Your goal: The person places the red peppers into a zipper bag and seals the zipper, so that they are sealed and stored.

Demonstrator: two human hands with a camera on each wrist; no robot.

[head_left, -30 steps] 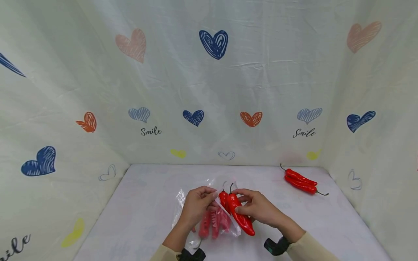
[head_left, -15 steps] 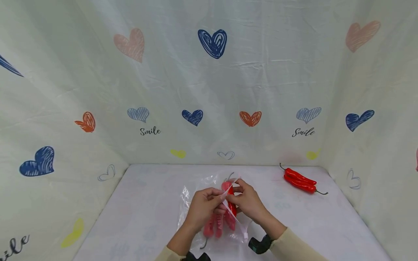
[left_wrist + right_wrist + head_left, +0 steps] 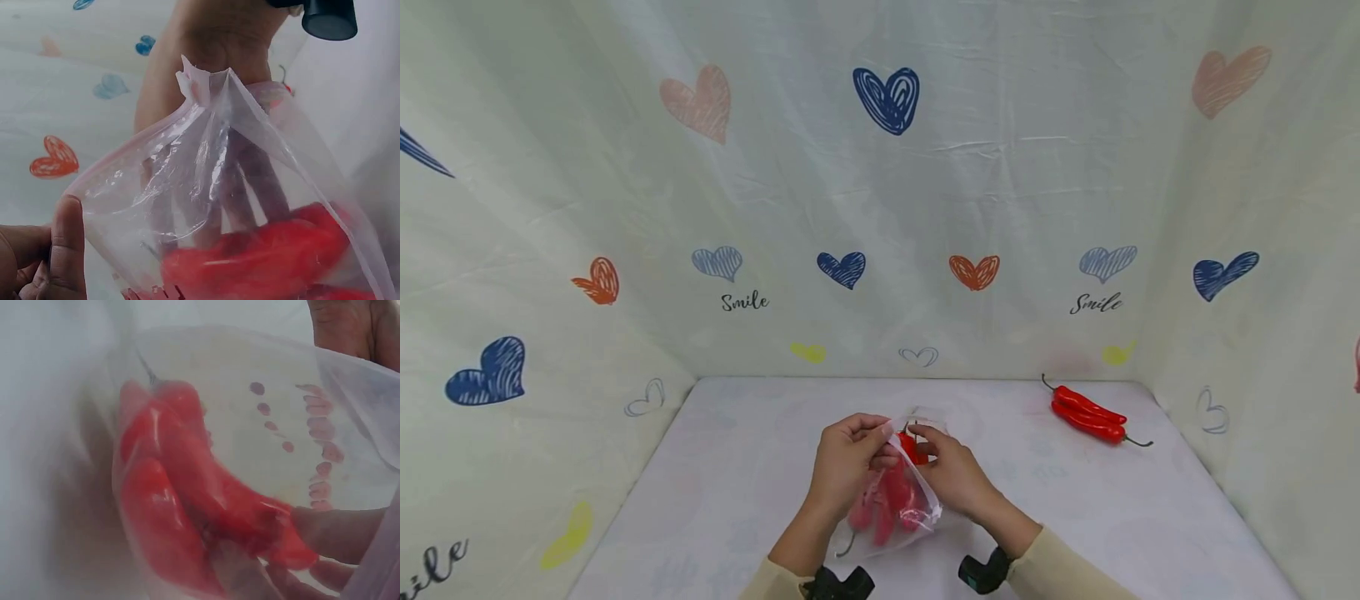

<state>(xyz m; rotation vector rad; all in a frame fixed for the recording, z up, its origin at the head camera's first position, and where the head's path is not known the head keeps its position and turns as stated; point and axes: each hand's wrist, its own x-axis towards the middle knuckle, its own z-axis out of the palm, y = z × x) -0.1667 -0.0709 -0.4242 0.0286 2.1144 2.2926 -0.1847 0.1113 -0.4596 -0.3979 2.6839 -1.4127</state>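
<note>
My left hand (image 3: 850, 458) pinches the edge of a clear plastic zip bag (image 3: 930, 515) in the middle of the table, holding its mouth apart. Several red chili peppers (image 3: 165, 525) lie inside, one green stem pointing toward me in the head view. My right hand (image 3: 955, 471) reaches through the mouth. In the right wrist view its thumb and fingers grip one end of a red chili pepper (image 3: 212, 481) within the bag. The left wrist view shows those fingers through the plastic, against the pepper (image 3: 262, 259), while my left fingers (image 3: 67, 244) stay at the bag's rim.
Two more red chili peppers (image 3: 1088, 421) lie side by side at the back right of the white table (image 3: 715, 492). A pale cloth backdrop (image 3: 1037, 192) printed with hearts encloses the back and both sides.
The right hand has brought the pepper from outside over the bag's mouth and down into it. The bag, briefly gripped by both hands, has been pulled toward the left hand and opened.
</note>
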